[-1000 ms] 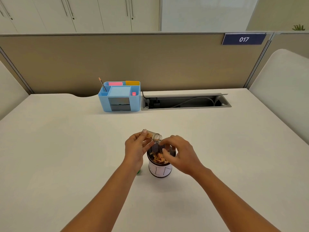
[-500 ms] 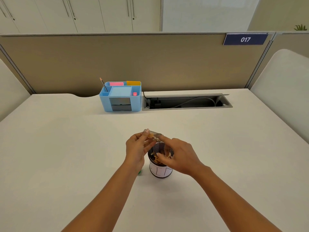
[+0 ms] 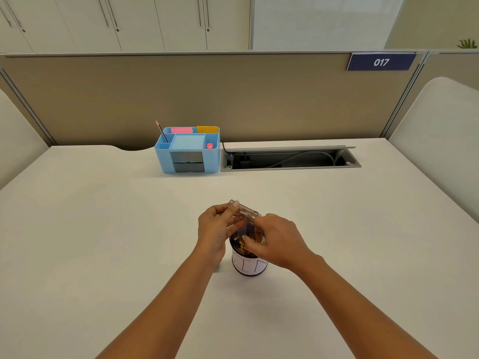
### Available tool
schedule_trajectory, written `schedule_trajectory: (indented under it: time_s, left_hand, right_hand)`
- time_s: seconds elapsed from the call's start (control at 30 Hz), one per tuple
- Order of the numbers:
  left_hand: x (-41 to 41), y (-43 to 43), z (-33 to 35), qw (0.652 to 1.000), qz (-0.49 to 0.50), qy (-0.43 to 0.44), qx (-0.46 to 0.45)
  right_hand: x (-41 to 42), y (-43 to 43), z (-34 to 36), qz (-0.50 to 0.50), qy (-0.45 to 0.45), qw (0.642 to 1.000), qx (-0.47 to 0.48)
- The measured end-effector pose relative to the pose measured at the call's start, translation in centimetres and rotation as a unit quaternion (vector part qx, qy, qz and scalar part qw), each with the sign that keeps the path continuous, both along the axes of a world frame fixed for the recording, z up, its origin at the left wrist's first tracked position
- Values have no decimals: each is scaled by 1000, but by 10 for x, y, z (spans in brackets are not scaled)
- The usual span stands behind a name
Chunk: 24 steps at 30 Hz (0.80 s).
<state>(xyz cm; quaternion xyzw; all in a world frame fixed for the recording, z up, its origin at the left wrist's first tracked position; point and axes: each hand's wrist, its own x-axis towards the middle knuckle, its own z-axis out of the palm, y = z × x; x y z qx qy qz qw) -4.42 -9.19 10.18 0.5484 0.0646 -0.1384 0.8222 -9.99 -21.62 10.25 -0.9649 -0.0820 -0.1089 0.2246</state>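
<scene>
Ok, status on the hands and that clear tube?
Left hand grips clear tube, tilted over mesh cup. Right hand at tube's mouth, hold unclear. Shavings in cup; nothing in the way.

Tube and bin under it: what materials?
Tube: clear and glossy, likely plastic, possibly glass; it is see-through with bright glints along its edges. Bin: dark, matte perforated mesh, probably metal, seen on the inner wall. Label: white, paper-like, with hand-drawn dark lines, wrapped round the bin's outside.

Blue desk organizer (image 3: 188, 156) with pencil (image 3: 161, 130) well beyond the fingers (image 3: 234, 204); open cable tray (image 3: 290, 159) just beside it; 017 sign (image 3: 381, 62) above.
</scene>
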Motion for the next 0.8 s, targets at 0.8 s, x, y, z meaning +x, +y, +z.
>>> schedule_trajectory:
  time_s: [0.8]
  left_hand:
    - [10,6,-2,998,43,-24,32]
  right_hand:
    - [-10,-19,-7,-14,-91,996,0]
